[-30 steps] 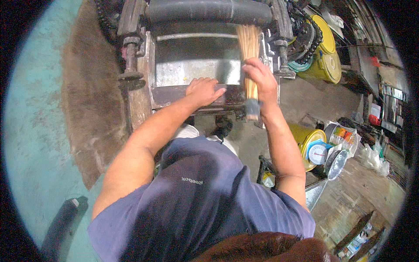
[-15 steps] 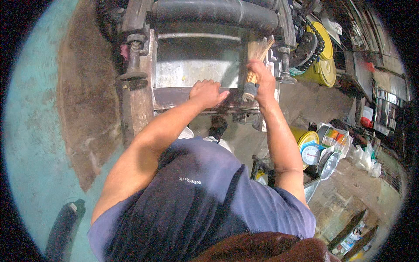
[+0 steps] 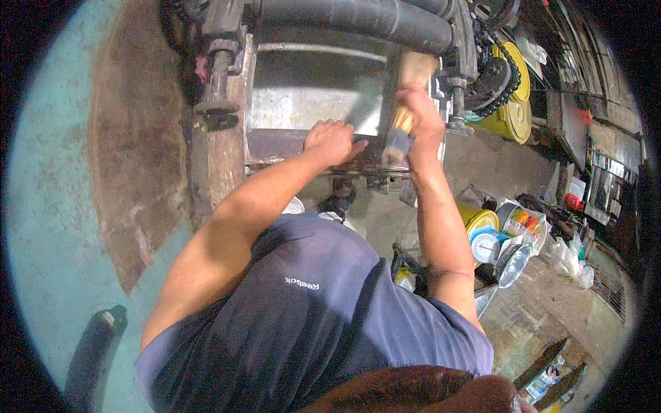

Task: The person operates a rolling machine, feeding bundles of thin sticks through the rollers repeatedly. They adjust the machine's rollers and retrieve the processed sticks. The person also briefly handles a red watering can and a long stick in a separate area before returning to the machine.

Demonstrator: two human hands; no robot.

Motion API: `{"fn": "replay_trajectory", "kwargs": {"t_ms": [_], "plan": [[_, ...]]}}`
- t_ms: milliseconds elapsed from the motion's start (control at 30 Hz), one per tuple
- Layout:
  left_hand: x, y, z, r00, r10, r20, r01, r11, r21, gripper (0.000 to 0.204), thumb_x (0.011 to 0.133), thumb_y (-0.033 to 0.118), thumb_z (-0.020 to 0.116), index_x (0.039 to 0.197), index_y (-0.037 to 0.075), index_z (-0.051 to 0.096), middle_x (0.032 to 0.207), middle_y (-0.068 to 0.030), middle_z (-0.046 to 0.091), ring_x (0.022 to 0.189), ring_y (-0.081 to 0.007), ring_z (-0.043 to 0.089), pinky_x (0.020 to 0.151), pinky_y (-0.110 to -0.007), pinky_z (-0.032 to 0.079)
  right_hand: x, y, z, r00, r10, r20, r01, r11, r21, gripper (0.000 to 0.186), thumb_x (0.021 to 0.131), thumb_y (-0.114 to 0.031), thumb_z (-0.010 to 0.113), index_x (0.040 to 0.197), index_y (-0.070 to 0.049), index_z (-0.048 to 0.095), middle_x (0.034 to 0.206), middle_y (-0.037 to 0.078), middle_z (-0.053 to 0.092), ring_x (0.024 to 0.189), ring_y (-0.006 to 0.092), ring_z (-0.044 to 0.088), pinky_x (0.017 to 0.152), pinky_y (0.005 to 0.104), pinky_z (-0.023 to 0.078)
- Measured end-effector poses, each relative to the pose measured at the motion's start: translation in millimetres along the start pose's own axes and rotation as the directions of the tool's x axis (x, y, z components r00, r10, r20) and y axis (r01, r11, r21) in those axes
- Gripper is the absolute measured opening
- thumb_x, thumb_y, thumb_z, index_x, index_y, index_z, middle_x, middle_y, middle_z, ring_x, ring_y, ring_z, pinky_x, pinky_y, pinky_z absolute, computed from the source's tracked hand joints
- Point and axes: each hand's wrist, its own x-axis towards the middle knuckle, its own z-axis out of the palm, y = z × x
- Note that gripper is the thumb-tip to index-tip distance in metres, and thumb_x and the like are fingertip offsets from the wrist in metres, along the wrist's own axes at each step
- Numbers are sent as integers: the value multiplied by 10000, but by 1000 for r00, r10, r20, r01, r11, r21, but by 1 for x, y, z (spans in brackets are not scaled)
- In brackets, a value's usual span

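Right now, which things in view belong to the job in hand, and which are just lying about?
In use, it seems:
bundle of thin sticks, gripped by the right hand
dark front board, under the left hand
metal tray and dark roller just beyond

Apparently lying about:
dial scale
yellow buckets
whitish plastic bag
dark cylinder, lower left

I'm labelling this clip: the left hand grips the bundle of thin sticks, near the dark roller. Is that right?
Not quite: the head view shows the right hand gripping the bundle of thin sticks, near the dark roller.
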Motion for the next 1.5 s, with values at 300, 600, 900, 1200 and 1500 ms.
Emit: {"fn": "replay_trajectory", "kwargs": {"t_ms": [300, 600, 900, 1200, 1500], "plan": [[0, -1, 1, 999, -4, 39, 4, 1000, -6, 630, 983, 611, 500, 1105, 30, 714, 1138, -193, 707, 1138, -361, 649, 995, -495, 475, 2, 9, 1, 989, 135, 64, -141, 985, 104, 255, 925, -84, 552, 1118, -59, 717, 1174, 115, 726, 1099, 260, 692, 955, 346, 514], [3, -8, 10, 999, 24, -31, -24, 1000, -7, 551, 968, 586, 547, 1050, 72, 728, 1086, -190, 720, 1074, -380, 675, 945, -517, 502, 16, 5, 5, 1000, 15, 11, -16, 999, 43, 217, 877, -72, 610, 1072, -61, 704, 1190, 134, 717, 1112, 314, 689, 959, 370, 524], [3, -10, 16, 997, 24, -71, -25, 1000, -7, 558, 964, 590, 546, 1055, 66, 715, 1090, -188, 719, 1094, -369, 668, 954, -512, 500, 10, 5, 13, 987, 143, 70, -156, 959, 236, 223, 853, -71, 635, 1056, -75, 726, 1287, 151, 697, 1222, 286, 657, 1015, 347, 500], [1, -7, 9, 998, 29, -47, -31, 999, -26, 571, 971, 591, 541, 1033, 53, 722, 1074, -201, 722, 1071, -377, 680, 928, -517, 518, 16, 13, 15, 992, 121, -34, -107, 955, 276, 212, 859, -67, 625, 1048, -71, 720, 1193, 162, 724, 1168, 295, 684, 1015, 357, 508], [1, -5, 3, 999, 29, -24, -29, 999, -32, 538, 951, 568, 598, 1004, 50, 732, 1048, -200, 727, 1051, -361, 694, 919, -498, 527, 13, 20, 22, 994, 92, 55, -102, 964, 245, 246, 834, -74, 661, 1075, -68, 713, 1190, 148, 729, 1149, 289, 689, 976, 367, 523]]}}
